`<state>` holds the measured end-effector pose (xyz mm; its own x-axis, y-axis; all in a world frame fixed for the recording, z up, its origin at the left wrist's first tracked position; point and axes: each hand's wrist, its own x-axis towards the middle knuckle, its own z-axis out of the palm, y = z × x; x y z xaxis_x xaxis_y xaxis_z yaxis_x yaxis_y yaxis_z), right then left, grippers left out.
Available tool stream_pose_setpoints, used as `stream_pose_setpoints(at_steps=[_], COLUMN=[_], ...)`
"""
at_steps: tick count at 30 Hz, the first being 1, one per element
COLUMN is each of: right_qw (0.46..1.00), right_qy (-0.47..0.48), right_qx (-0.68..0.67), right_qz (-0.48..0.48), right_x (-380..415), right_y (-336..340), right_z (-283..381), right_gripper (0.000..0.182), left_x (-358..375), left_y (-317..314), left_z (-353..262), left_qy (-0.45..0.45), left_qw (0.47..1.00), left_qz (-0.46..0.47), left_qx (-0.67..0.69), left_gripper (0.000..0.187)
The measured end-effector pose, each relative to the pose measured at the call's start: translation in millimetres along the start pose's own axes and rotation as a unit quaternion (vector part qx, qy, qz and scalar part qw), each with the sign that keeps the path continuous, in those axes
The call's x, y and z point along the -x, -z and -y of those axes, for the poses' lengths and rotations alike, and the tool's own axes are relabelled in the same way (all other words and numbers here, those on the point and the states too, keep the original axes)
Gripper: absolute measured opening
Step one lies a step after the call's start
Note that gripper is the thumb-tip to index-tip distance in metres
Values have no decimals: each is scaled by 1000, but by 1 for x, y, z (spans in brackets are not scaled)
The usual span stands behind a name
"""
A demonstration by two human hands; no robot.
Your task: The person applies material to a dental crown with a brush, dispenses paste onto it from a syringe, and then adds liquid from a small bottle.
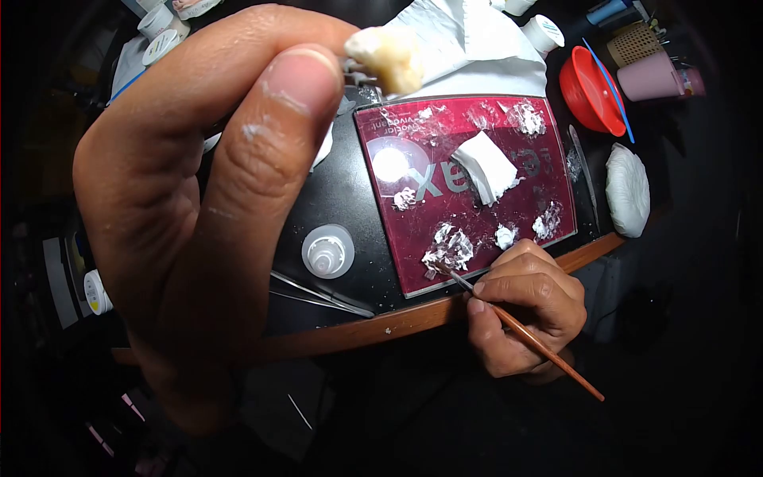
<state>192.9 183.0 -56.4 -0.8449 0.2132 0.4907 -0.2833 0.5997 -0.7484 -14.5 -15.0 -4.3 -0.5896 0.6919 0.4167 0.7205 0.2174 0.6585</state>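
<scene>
Cream tooth model (387,57) pinched in left hand (207,199) grip; right hand (524,306) grip clamped on brush (520,332), tip at red mixing slab (469,187).

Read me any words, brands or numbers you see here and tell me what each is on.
"xe": large pale letters on the dark red glossy mixing slab; the rest is hidden under the white folded pad and white paste.
Small mirrored line along the slab's top edge: too blurred to read.
White round jars, top left: labels unreadable.
</scene>
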Motion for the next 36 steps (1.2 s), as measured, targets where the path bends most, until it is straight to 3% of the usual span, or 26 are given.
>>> stream_pose_setpoints(at_steps=[22,29,36], right_qw=[1000,1000,1000], right_qy=[5,13,17], right_qx=[3,5,-9], right_qz=[-6,-8,-16], right_x=[0,0,1], right_y=[-2,-2,-2], right_z=[0,0,0], right_gripper=[17,17,18], left_x=[0,2,-4], left_y=[0,-16,-6], left_z=[4,-3,-11], left_qy=[-9,39,-8], left_qw=[998,993,995], left_qz=[12,-45,34], left_qx=[61,101,92], left_gripper=[40,40,34])
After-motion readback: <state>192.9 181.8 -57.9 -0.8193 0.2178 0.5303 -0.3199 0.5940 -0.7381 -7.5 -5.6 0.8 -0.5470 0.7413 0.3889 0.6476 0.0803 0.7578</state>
